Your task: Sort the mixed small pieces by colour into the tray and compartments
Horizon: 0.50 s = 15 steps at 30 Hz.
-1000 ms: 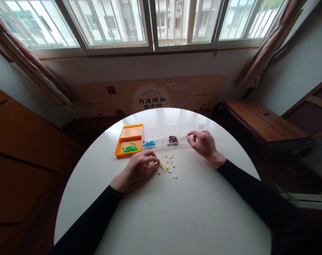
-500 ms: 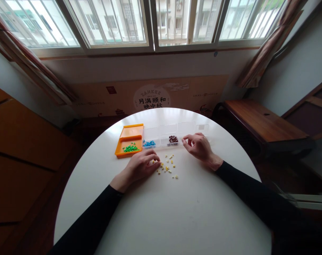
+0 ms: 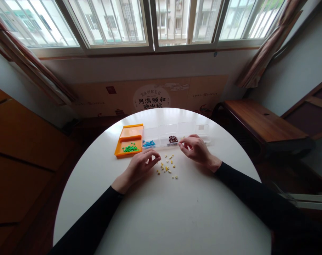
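Note:
Small yellow and cream pieces (image 3: 166,169) lie scattered on the table between my two hands. At their left edge is my left hand (image 3: 139,163), thumb and index fingertips pinched together; whatever is between them is too small to make out. Across from it, my right hand (image 3: 197,151) hovers near the front edge of a clear compartment box (image 3: 163,144), its thumb and fingertips drawn together, with any piece there hidden. Dark brown pieces (image 3: 173,139) fill one compartment just left of the right fingertips. Blue pieces (image 3: 149,143) sit in the leftmost compartment.
An orange open case (image 3: 119,152) holding green pieces (image 3: 130,147) stands left of the clear box. The box's transparent lids (image 3: 168,129) lie folded back. Everything rests on a round white table (image 3: 161,216). A wooden bench (image 3: 261,118) stands beyond the table at right.
My left fingertips have come together and lifted slightly from the yellow pieces. My right hand has shifted a little left and toward me, off the compartment at its fingertips.

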{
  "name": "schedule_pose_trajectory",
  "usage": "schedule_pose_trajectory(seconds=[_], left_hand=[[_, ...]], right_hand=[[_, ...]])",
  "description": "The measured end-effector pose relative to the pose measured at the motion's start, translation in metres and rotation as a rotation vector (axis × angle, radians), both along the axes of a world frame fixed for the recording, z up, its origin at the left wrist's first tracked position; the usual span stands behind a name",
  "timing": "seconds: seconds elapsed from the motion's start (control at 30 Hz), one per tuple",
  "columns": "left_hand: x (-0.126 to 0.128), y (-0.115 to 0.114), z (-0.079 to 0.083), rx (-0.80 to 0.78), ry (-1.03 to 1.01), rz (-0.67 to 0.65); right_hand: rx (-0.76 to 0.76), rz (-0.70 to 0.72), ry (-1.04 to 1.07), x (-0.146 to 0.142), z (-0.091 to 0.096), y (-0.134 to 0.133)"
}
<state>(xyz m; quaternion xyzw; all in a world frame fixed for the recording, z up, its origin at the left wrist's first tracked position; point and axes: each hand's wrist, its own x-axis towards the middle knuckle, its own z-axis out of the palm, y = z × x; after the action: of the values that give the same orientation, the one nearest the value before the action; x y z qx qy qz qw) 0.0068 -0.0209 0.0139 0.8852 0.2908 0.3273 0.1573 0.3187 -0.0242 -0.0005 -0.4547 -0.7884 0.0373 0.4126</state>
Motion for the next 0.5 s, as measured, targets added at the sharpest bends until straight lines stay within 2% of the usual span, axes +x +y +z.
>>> schedule_pose_trajectory(seconds=[0.27,0.5], left_hand=[[0.007,-0.002,-0.002,-0.069,-0.126,0.025],[0.014,-0.006,-0.005,-0.142,-0.152,-0.003]], right_hand=[[0.008,0.281,-0.027,-0.019,-0.002,-0.008],[0.015,0.377,-0.074,-0.026,-0.004,-0.011]])
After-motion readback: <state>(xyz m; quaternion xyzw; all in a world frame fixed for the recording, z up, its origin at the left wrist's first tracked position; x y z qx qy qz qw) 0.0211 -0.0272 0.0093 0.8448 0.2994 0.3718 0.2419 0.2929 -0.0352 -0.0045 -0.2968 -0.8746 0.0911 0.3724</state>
